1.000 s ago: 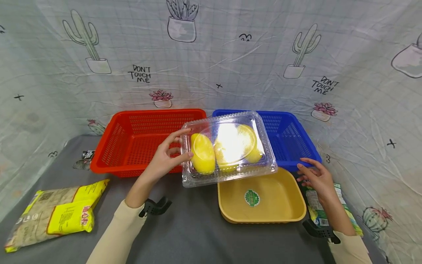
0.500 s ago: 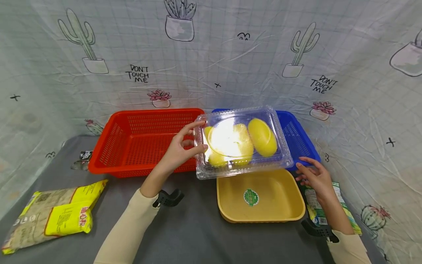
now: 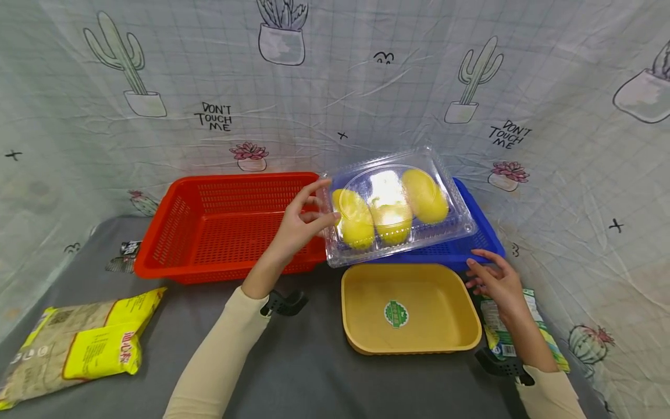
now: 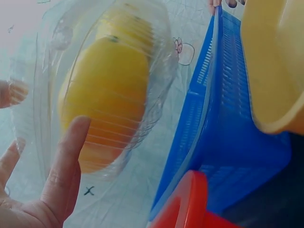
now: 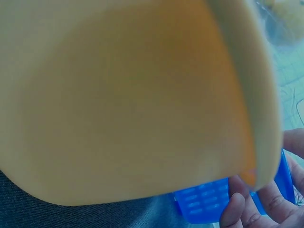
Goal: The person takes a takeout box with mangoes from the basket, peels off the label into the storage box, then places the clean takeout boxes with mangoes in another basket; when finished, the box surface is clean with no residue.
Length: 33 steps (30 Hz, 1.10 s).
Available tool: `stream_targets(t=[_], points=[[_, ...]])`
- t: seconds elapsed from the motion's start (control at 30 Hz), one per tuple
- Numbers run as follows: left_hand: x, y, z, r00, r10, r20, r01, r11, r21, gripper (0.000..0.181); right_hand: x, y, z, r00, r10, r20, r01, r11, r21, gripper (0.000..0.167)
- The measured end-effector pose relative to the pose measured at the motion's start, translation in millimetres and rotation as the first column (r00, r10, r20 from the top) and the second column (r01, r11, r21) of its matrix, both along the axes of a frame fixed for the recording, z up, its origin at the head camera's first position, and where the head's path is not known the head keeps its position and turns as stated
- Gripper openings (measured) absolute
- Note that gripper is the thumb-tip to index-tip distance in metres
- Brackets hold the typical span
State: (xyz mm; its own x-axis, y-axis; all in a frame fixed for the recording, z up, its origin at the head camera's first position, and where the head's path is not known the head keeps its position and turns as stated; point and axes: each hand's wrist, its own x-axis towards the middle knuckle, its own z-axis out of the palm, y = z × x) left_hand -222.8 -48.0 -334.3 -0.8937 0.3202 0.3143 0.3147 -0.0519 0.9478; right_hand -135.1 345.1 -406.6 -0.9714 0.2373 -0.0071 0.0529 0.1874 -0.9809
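Observation:
My left hand [image 3: 299,224] pinches the left edge of a clear plastic clamshell box [image 3: 398,209] between thumb and fingers. Yellow fruits that look like mangoes [image 3: 425,196] lie inside. The box is tilted in the air over the blue basket [image 3: 484,224], hiding much of it; fingers and fruit also show through plastic in the left wrist view. My right hand [image 3: 497,288] is at the blue basket's front right corner, its fingers on both sides of the rim. In the right wrist view those fingers [image 5: 273,202] are partly hidden by the yellow tray [image 5: 133,104].
A red basket [image 3: 152,244] stands to the left of the blue one. The yellow tray sits before the blue basket. A yellow food bag [image 3: 99,343] lies at left, a green packet [image 3: 502,334] beneath the right forearm. A printed cloth [image 3: 335,75] hangs behind.
My left hand has carried the clamshell box right and away from me, from over the gap between the baskets to over the blue basket. The fruits slid inside. My right hand stays at the basket corner.

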Motion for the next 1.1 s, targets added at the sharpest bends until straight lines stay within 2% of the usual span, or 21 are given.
stream_targets(t=[0.17,0.3,0.43,0.6,0.8,1.1], points=[[-6.9,11.1,-1.1,0.999,0.025,0.043,-0.028,0.998,0.061,0.061,0.0,-1,-1.2,1.0,-0.009,0.002,0.009,1.0,0.013,0.024],[-12.1,17.3,-2.8,0.997,0.034,0.075,-0.04,0.996,0.08,0.061,-0.3,-1,-1.2,1.0,-0.017,0.015,0.017,0.999,0.045,0.033],[-17.7,21.8,-5.9,0.995,0.03,0.099,-0.038,0.997,0.071,0.061,-0.8,-1,-0.3,0.999,-0.023,0.036,0.02,0.998,0.064,0.043],[-25.7,27.9,-9.2,0.992,0.033,0.118,-0.041,0.997,0.061,0.06,-0.7,0,0.0,0.999,-0.028,0.044,0.025,0.997,0.072,0.045],[-34.7,35.5,-12.5,0.989,0.032,0.147,-0.04,0.998,0.053,0.061,-0.4,-1,-0.1,0.999,-0.03,0.039,0.027,0.997,0.076,0.037],[-42.8,48.8,-15.9,0.987,0.07,0.144,-0.066,0.997,-0.03,0.06,-0.2,-2,-0.3,0.999,-0.034,0.04,0.031,0.998,0.062,0.033]])
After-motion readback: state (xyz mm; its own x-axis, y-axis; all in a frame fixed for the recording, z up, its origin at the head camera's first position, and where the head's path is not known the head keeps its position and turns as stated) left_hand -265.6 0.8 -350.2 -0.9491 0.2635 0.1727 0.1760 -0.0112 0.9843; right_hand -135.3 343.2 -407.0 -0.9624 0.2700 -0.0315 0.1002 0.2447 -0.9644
